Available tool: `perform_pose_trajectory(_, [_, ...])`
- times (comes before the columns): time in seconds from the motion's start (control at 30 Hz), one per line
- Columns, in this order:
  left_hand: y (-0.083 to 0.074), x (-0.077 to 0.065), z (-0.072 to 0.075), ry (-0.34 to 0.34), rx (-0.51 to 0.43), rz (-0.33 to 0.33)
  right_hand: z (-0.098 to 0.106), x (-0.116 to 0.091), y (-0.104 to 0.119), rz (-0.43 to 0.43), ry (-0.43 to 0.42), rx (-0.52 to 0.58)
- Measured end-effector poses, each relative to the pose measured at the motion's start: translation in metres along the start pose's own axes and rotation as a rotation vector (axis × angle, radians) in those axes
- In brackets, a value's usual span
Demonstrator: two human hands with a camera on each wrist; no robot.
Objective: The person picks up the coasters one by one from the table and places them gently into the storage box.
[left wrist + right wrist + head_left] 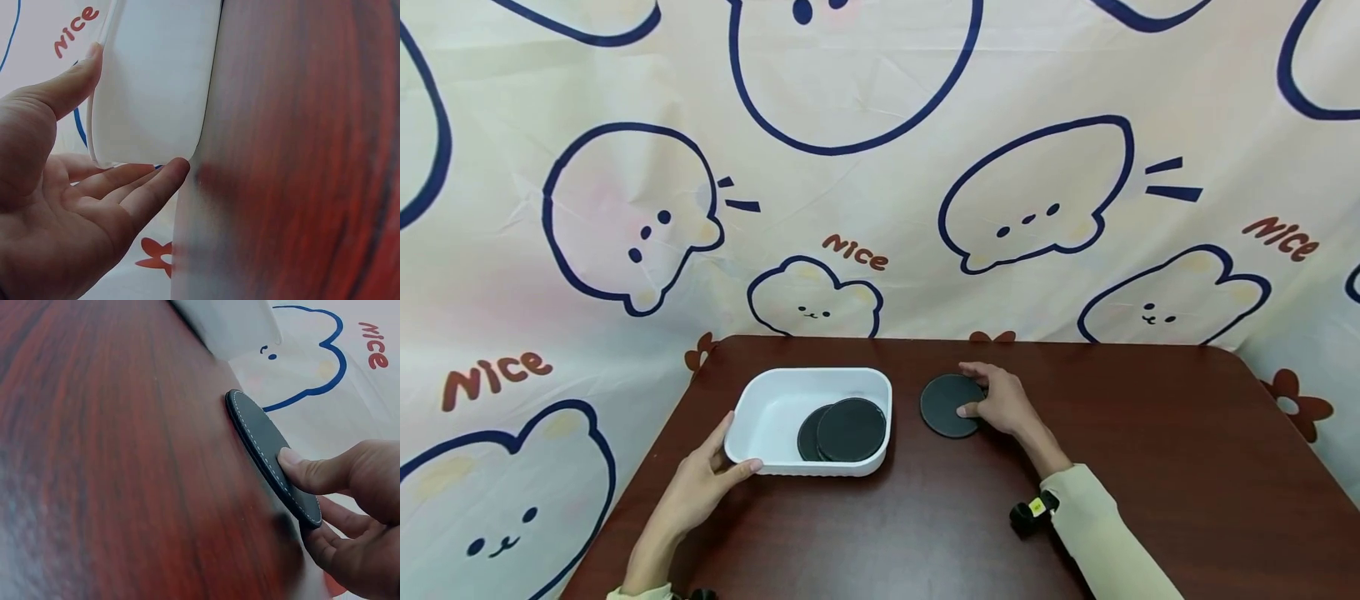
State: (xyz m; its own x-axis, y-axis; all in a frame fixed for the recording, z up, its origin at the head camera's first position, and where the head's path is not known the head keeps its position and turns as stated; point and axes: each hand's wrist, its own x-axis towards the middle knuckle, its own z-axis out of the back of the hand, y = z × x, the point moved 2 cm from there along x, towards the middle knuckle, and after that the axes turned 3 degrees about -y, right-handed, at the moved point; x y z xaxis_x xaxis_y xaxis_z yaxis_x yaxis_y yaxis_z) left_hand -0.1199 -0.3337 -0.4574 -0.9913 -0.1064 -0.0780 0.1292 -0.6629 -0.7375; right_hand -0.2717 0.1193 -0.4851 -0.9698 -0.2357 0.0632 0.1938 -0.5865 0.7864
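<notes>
A white plastic basin [771,417] stands on the table's left part. Inside, at its right end, two round black coasters [852,429] overlap. My left hand [696,492] holds the basin's left end, thumb at the near rim and fingers along the end wall; the left wrist view shows this hand [81,187] against the white wall. To the right of the basin, my right hand [1006,404] pinches another round black coaster [943,406] by its right edge, thumb on top. White stitching runs round this coaster [259,434] in the right wrist view.
A dark red-brown wooden table [1150,467] carries everything. Behind it hangs a pale cloth [910,200] printed with blue-outlined cartoon animals. A black wrist device [1032,512] sits at the right sleeve.
</notes>
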Motion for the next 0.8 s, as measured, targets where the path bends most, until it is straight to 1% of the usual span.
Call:
perform_pose_trajectory(0.1, [-0.001,0.002,0.000,0.003,0.001,-0.006,0.004,0.000,0.001,-0.037,-0.011,-0.003])
perform_pose_trajectory(0.2, [-0.001,0.003,-0.001,0.004,0.007,0.006,0.006,0.000,0.001,-0.069,-0.014,-0.013])
perform_pose_trajectory(0.3, [0.000,0.002,-0.001,0.009,0.015,0.012,0.008,-0.001,0.001,-0.081,-0.012,-0.022])
perform_pose_trajectory(0.47, [0.001,0.002,0.000,0.004,0.019,0.004,0.012,-0.003,0.003,-0.089,-0.003,-0.004])
perform_pose_trajectory(0.8, [0.001,0.001,-0.001,0.005,0.022,0.007,0.018,-0.008,0.003,-0.075,0.029,0.058])
